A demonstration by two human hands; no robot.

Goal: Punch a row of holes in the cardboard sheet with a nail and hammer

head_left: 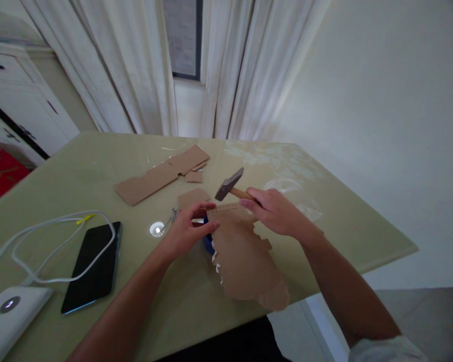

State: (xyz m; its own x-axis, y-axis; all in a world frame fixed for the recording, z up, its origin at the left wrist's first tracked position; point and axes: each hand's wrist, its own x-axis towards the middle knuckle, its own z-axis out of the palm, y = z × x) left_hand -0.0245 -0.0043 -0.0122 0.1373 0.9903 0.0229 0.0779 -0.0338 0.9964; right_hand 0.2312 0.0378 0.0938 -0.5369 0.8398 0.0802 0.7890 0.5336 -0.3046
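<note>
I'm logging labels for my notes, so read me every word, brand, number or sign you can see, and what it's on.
There is no text I can read.
White device: any figure in its round display is too small and blurred.
Yellow tag: too small to tell.
Phone: dark face, no legible writing.
Hammer and holed brown sheet: no lettering I can make out.

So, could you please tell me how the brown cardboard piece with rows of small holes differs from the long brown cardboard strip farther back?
The holed brown cardboard piece has a curvy, jagged outline, while the long brown cardboard strip has straighter edges. Hole rows run near the piece's far edge; none show on the strip. The left hand touches the piece; no hand touches the strip. Both share a plain brown surface.
</note>
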